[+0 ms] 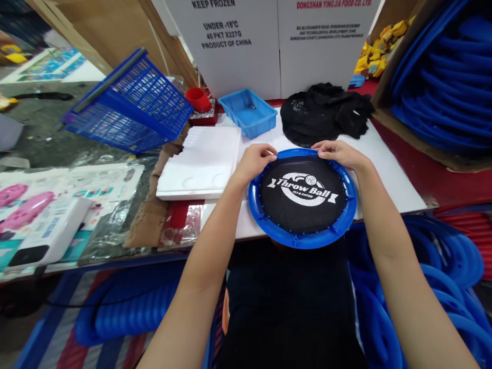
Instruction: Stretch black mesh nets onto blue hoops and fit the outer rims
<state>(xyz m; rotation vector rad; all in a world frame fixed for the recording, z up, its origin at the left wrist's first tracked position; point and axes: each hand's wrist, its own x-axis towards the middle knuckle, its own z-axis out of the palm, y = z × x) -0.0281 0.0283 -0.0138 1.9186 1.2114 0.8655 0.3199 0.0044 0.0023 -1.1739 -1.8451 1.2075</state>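
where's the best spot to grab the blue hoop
Probably the bare near rim of the hoop, which overhangs the table edge, so fingers can come from below on the person's side. The left hand and right hand already rest on the far rim.

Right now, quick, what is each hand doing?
Left hand: fingers curled, gripping the far edge of the blue ring with its black net.
Right hand: fingers curled, gripping the same far edge.

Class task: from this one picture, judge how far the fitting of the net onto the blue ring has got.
Done: the black net lies stretched inside the blue ring, near edge seated. In hand: left hand and right hand press its far edge. Left: a pile of black nets waits behind.
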